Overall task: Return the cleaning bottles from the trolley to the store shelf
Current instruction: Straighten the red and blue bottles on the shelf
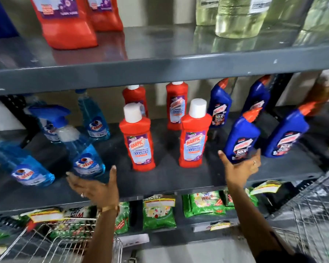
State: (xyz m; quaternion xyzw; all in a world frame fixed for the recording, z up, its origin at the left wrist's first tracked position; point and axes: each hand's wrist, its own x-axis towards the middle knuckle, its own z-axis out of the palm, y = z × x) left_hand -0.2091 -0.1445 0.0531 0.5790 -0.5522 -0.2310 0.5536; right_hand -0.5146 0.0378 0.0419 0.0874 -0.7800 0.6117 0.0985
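My left hand (95, 188) cups the base of a blue Colin spray bottle (84, 156), which leans left over the front of the grey middle shelf (169, 185). My right hand (239, 169) grips the bottom of a dark blue Harpic bottle (241, 137) with an orange cap, tilted right at the shelf's front right. Two red Harpic bottles (137, 141) with white caps stand upright between my hands. The wire trolley (46, 243) shows at the bottom left below my left arm.
More Colin sprays (30, 171) stand at the left, red Harpic bottles (177, 105) at the back, blue Harpic bottles (287, 135) at the right. Large red bottles (65, 21) and pale yellow bottles (239, 16) fill the upper shelf. Green detergent packets (158, 213) lie on the lower shelf. Wire mesh (311, 215) is at the right.
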